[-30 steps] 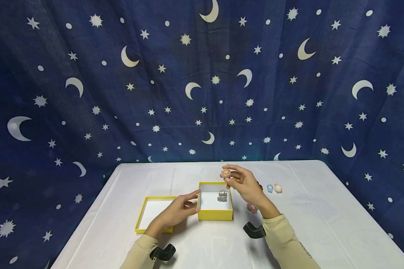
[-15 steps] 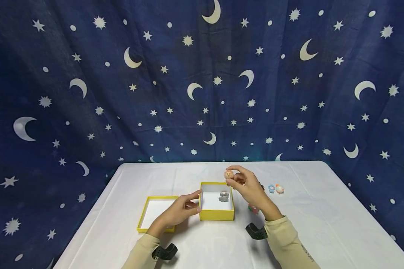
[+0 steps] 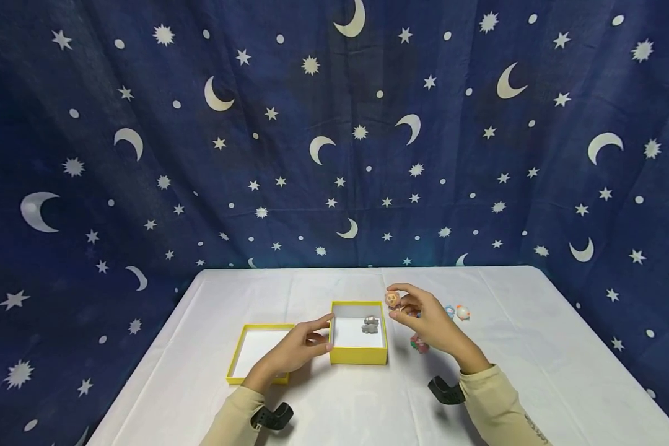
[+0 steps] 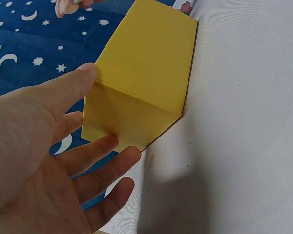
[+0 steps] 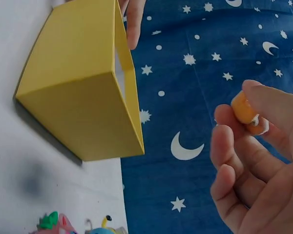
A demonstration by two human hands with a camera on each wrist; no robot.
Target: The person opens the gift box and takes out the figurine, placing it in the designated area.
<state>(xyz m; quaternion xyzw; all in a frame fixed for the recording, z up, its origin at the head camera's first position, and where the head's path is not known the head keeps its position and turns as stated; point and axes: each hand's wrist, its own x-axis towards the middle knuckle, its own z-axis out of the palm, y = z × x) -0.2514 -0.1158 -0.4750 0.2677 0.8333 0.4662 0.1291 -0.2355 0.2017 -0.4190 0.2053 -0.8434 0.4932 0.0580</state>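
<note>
My right hand pinches a small orange toy figurine between thumb and fingertips, above the table just right of the box. In the right wrist view the figurine shows an orange rounded body, partly hidden by the thumb. A yellow box with a white inside stands without its lid. Grey figurines lie inside it, toward the right; their exact number is unclear. My left hand touches the left side of the box, its fingers fairly straight and the thumb at a corner.
The yellow-rimmed lid lies inside up, left of the box. Right of the box are a pink and green figurine, a blue figurine and a white and orange one. More colour shows behind my right hand.
My right hand has moved right and down with the orange figurine, from above the box's back right corner to beside it. The left hand stays at the box.
</note>
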